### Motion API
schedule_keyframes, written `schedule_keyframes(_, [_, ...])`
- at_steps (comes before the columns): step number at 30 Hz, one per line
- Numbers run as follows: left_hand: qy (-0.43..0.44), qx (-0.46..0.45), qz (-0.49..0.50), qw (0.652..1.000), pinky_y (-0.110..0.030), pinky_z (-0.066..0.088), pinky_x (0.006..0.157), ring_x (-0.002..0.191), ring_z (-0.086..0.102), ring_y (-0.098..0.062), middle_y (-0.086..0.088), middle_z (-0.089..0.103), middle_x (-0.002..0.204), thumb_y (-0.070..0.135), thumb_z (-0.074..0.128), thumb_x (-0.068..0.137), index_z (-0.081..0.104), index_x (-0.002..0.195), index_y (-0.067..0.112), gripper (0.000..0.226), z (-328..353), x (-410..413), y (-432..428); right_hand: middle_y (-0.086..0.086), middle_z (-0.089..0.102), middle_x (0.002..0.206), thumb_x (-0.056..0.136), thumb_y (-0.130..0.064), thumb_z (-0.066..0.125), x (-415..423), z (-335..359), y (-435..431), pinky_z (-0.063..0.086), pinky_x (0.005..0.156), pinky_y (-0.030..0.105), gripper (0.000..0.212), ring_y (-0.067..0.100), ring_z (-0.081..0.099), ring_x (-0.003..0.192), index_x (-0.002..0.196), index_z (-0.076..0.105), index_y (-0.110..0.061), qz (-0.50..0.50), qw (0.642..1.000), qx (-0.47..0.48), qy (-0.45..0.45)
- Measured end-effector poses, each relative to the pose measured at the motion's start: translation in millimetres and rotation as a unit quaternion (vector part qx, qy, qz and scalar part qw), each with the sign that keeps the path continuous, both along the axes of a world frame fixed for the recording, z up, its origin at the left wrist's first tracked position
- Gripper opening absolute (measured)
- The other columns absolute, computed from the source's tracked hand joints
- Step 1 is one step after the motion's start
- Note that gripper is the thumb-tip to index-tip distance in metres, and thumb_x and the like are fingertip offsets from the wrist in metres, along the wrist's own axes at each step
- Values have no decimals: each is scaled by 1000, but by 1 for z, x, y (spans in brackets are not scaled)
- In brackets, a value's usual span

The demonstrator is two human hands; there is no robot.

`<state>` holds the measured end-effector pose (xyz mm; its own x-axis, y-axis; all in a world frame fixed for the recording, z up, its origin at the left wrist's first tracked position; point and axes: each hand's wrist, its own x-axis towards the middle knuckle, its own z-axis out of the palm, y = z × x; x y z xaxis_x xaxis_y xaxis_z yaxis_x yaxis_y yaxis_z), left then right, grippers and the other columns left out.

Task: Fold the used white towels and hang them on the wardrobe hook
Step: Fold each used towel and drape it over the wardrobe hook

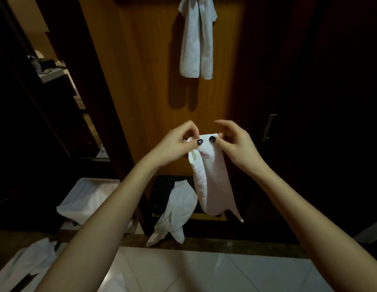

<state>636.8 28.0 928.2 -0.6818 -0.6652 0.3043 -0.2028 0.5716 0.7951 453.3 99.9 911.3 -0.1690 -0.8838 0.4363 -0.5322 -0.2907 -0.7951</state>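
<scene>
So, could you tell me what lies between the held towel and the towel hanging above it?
Only bare wooden panel with the hanging towel's shadow on it, seen in the head view.

open: wardrobe panel (154, 85) left of hung towel (197, 43) | blocked: none

Dim, warm light; an orange-brown wooden wardrobe panel (141, 81) sits centre, far side. To its right is a near-black door (320, 102) with a metal handle (268, 127). To its left a dark frame (92, 91) opens onto a brighter area with a pale countertop (51, 75). Near: glossy white floor tiles (204, 272), with a dark stone strip (236, 246) between tiles and wardrobe.
</scene>
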Motion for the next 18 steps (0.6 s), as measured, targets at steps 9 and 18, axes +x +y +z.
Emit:
schedule_keyframes(9, [-80,-29,48,995,-39,52,86,97,62,-10,9,65,103,25,75,81,62,108,23,31,1,2,-3,-8,66,99,95,-15,59,-10,22,-1,45,80,11,17,3,61,92,106,70,-10,-21,990,-44,129])
schedule_keyframes(18, [-102,-129,65,984,-39,40,61,65,56,-20,-1,61,65,30,68,87,62,69,15,25,9,-13,-5,5,67,101,96,-10,56,-16,31,-1,44,81,17,15,15,62,93,104,67,-4,8,973,-68,222])
